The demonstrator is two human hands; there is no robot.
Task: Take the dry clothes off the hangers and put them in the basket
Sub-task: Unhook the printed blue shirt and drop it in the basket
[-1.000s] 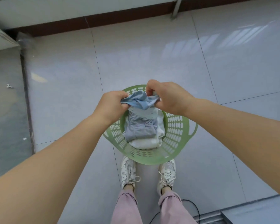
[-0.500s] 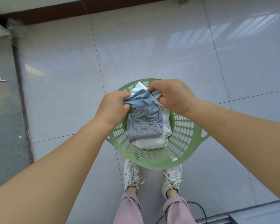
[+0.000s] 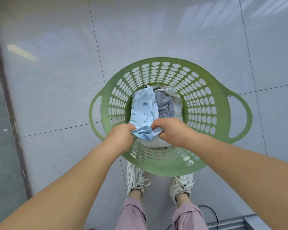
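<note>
A round green perforated basket [image 3: 198, 90] stands on the tiled floor in front of my feet. Inside it lie a grey garment [image 3: 165, 107] and white clothes [image 3: 177, 103]. A light blue garment [image 3: 142, 107] with small printed patterns is spread over the left of the pile. My left hand [image 3: 121, 136] and my right hand [image 3: 170, 130] both grip the near edge of this blue garment, low inside the basket's near side. No hangers are in view.
Pale floor tiles [image 3: 56, 72] surround the basket. A dark strip [image 3: 7, 97] runs along the left, with a grey surface beyond it. My white shoes [image 3: 136, 178] stand just behind the basket. A black cable [image 3: 211, 211] lies at the lower right.
Both hands have dropped from above the basket down into it, and the bunched blue garment now lies unfolded over the pile. The view has closed in on the basket.
</note>
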